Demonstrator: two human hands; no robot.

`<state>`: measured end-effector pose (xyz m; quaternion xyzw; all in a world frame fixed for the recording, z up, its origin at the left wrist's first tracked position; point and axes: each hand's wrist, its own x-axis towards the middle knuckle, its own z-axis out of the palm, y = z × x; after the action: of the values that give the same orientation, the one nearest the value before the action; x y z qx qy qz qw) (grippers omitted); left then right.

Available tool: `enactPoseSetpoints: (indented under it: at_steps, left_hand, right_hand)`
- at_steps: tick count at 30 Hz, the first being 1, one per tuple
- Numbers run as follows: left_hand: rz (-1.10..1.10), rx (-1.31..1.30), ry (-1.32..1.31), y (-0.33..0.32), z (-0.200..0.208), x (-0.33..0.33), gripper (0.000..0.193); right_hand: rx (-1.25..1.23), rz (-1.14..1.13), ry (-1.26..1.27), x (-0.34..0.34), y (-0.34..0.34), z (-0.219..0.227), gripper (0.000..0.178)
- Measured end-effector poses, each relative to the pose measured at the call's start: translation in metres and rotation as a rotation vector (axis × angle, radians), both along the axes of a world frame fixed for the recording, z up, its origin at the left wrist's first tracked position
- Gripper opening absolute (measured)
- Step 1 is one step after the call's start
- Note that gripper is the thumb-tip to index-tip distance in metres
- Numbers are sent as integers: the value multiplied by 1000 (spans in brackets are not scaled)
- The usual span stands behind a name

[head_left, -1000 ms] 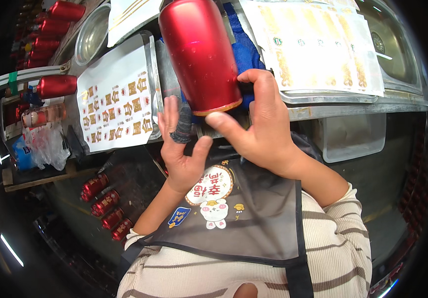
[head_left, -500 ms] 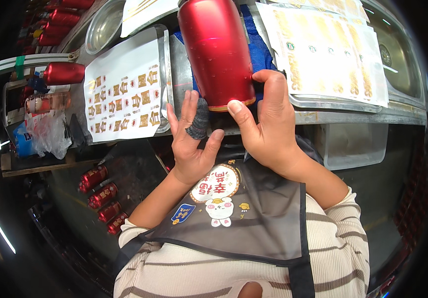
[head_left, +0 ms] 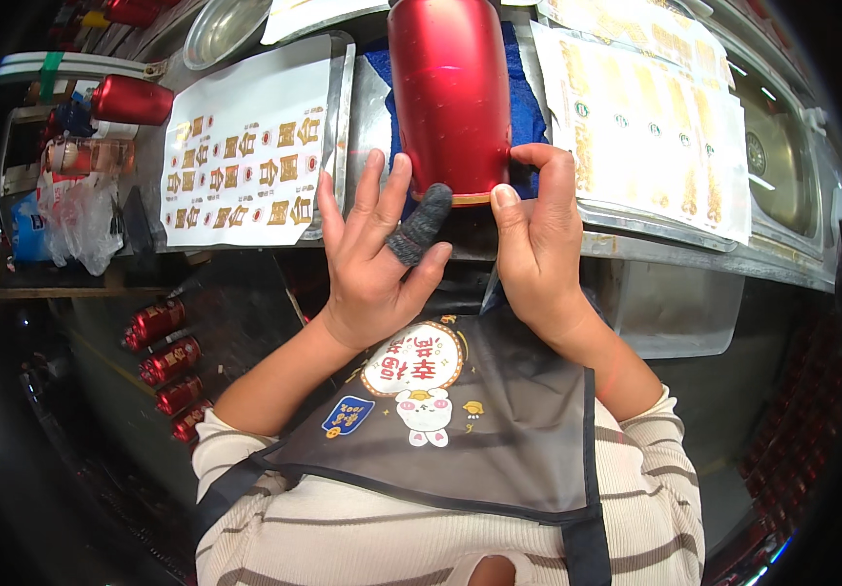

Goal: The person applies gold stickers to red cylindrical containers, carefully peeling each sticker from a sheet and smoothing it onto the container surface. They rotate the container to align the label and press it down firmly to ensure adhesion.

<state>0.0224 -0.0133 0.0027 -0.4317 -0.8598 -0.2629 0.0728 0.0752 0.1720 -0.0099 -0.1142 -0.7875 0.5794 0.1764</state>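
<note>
A glossy red bottle (head_left: 450, 98) with a gold rim lies over a damp-looking blue cloth (head_left: 526, 93), its gold-edged end toward me. Small droplets dot its surface. My right hand (head_left: 543, 249) grips that near end at the right, thumb by the rim and bent index finger along the side. My left hand (head_left: 367, 264) is spread open at the left of the same end. A grey knitted finger cot (head_left: 419, 230) covers its index finger, whose tip meets the gold rim.
On a tray at left lies a white sheet of gold decals (head_left: 245, 161); more decal sheets (head_left: 650, 137) lie at right. A metal bowl (head_left: 225, 34) stands far left, near another red bottle (head_left: 133, 100). A translucent bin (head_left: 679, 308) sits below the table edge.
The bottle has swung from a slant to nearly straight. My left index finger has come up against its gold rim, and my right thumb has shifted right along it. The whole view has shifted slightly.
</note>
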Motion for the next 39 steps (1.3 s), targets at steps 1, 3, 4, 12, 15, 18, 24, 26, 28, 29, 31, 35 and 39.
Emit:
enactPoseSetpoints:
  at_steps: [1,3,4,12,15,18,24,26,28,29,31,35,39]
  left_hand:
    - [-6,12,37,1,-1,-3,49]
    - [-5,-52,103,3,6,-5,48]
    - [-7,-83,137,6,10,-6,48]
    - [-36,-82,282,37,24,-14,29]
    - [-109,-65,230,46,16,-14,33]
    - [21,144,41,36,10,-15,51]
    - [89,457,-507,34,-11,-20,76]
    - [112,463,-505,38,-11,-17,74]
    - [138,433,-492,40,-11,-13,73]
    - [157,427,-481,42,-12,-12,73]
    - [195,428,-458,46,-14,-9,72]
    - [267,482,-495,57,-17,-2,74]
    - [264,485,-541,56,-12,0,76]
  right_hand:
    - [-11,1,-7,0,0,1,31]
    - [-67,11,13,-2,1,-3,30]
    - [-111,17,41,-4,2,-11,29]
    - [-330,-4,-26,19,14,-10,24]
    - [-280,-7,-34,27,19,-13,22]
    - [-231,-45,-11,27,21,-12,18]
    - [-317,-16,-32,6,12,-3,19]
    - [-287,5,-21,5,13,-7,20]
    - [-283,21,-26,6,13,-8,21]
    - [-294,25,-36,6,13,-7,21]
    - [-314,15,-35,6,12,-6,22]
    - [-333,-21,18,4,9,-9,21]
    - [-345,48,-26,6,14,-8,21]
